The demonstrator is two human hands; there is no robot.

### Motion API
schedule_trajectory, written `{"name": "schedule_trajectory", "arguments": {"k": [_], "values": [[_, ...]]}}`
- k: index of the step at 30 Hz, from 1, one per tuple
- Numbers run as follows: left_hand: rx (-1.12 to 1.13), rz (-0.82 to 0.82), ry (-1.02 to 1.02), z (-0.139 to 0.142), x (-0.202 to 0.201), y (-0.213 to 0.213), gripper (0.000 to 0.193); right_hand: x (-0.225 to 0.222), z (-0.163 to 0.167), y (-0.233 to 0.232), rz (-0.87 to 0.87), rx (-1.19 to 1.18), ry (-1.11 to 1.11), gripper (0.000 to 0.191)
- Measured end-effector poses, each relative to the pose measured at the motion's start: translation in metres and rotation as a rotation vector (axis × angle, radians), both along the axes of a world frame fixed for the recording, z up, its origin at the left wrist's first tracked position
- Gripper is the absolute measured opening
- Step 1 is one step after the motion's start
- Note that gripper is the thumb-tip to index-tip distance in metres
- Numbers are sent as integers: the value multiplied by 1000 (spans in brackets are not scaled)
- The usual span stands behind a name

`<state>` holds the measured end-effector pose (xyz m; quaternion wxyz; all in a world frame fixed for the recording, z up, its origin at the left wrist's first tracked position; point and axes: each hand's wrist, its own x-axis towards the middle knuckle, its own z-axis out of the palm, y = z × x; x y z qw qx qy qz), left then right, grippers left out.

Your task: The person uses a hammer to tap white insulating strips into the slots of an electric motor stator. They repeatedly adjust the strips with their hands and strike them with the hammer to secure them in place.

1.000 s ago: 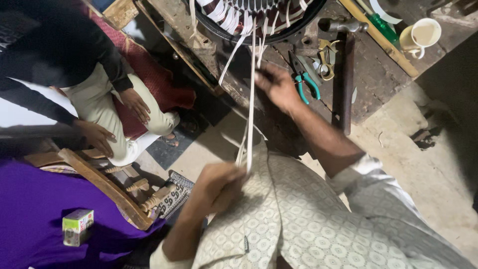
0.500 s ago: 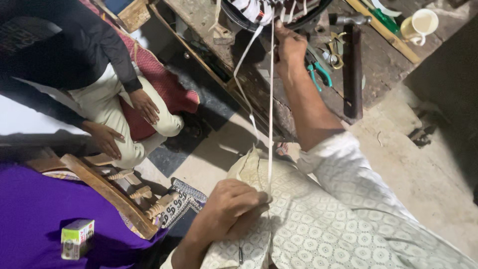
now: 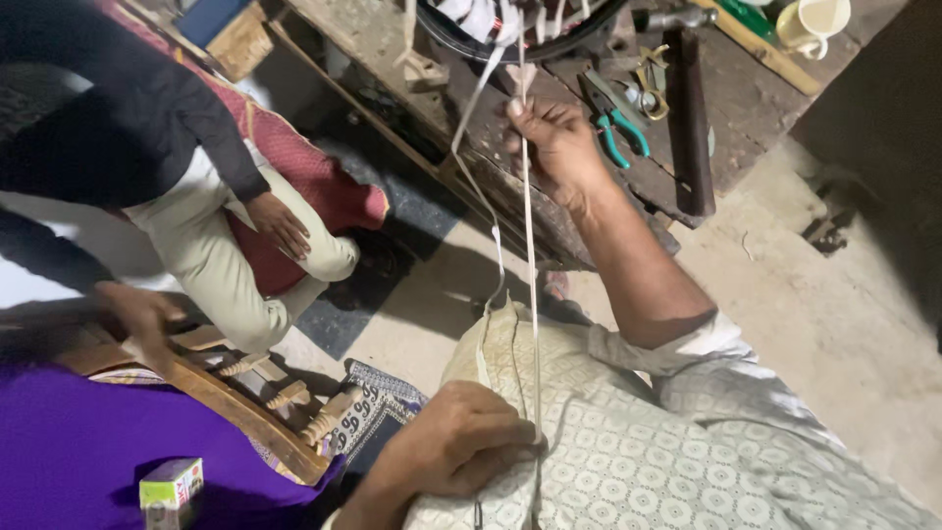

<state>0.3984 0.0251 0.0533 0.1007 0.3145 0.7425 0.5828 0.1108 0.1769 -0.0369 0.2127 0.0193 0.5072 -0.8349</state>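
The right hand point(image 3: 554, 147) was raised to the edge of the surface point(image 3: 392, 39), its fingers pinched shut on a thin white strip point(image 3: 530, 265) just below the dark round frame point(image 3: 510, 44) at the top of the view. The left hand point(image 3: 461, 447) lay low against the person's patterned shirt point(image 3: 687, 461), curled closed around the lower end of the same strip. Between the two hands the strip ran nearly straight up and down and looked taut.

By the look of it, the step in hand was drawing the strip tight from the frame, with one hand guiding at the top and the other anchoring below. The next move would seem to call for an even pull and a firm pinch at the top, so that the strip stayed flat and did not slip or twist.

The strip was narrow, pale and flat, like tape or ribbon. A second, slacker length point(image 3: 476, 186) hung beside it in a loose curve from the frame towards the shirt. More white strips showed bunched inside the frame, too small to tell apart.

Just right of the raised hand, green-handled pliers point(image 3: 613, 123) lay on the surface, with a dark bar point(image 3: 687, 118) beyond them and a pale cup point(image 3: 814, 22) at the far corner. To the left, another person in a dark sleeve point(image 3: 186, 108) sat apart from the work.
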Motion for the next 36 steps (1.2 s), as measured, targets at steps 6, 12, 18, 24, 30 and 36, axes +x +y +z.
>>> {"name": "schedule_trajectory", "arguments": {"k": [6,12,18,24,30,36], "values": [[-163,329,170,-42,-82,3,17,56,-13,50,35,624,516,21],[680,592,-786,-101,-223,45,31,79,-34,108,454,799,1057,11],[-46,880,4,-95,-232,79,21,-30,-28,187,-89,1328,1007,35],[19,749,510,-66,-256,80,12,-114,-87,212,-89,1691,971,60],[31,770,464,-89,-264,116,23,-139,-64,235,103,1133,349,44],[98,810,167,-96,-245,88,34,-56,-13,219,-58,1228,704,45]]}}
